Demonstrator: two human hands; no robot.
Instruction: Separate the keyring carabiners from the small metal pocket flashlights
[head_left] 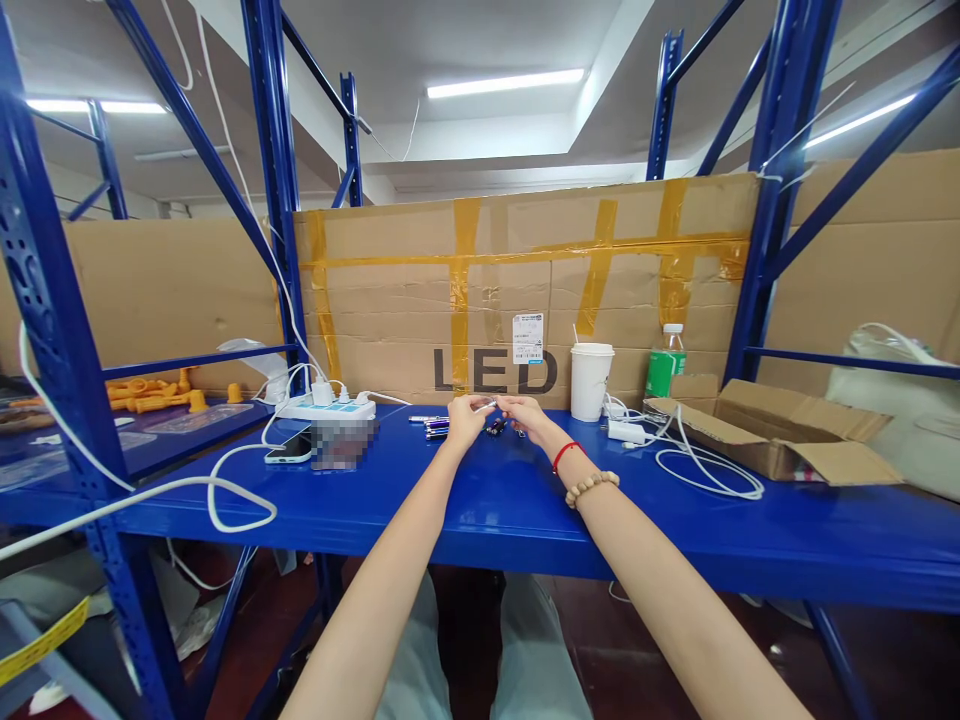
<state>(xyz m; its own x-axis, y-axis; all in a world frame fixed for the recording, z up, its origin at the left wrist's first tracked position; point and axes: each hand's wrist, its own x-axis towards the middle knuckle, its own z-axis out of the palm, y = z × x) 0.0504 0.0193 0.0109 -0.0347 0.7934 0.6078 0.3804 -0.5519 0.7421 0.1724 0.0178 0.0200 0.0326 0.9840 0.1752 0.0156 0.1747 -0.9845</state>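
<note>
Over the far part of the blue tabletop (375, 500), my left hand (468, 420) and my right hand (523, 414) meet with fingers closed in a pinch. Between their fingertips is a small slim silvery piece (487, 405), too small to name surely. Several pens (435, 430) lie beside my left hand, partly hidden behind it. Small dark parts (496, 427) rest on the tabletop below and between the hands; their kind cannot be made out.
To the left are a white power strip (322, 408) with plugs and a phone (289, 446). A white cup (591, 382), green-labelled bottle (666, 365), white cables (705, 470) and open cardboard box (772, 425) stand right. Taped cardboard (375, 300) closes the back between blue posts.
</note>
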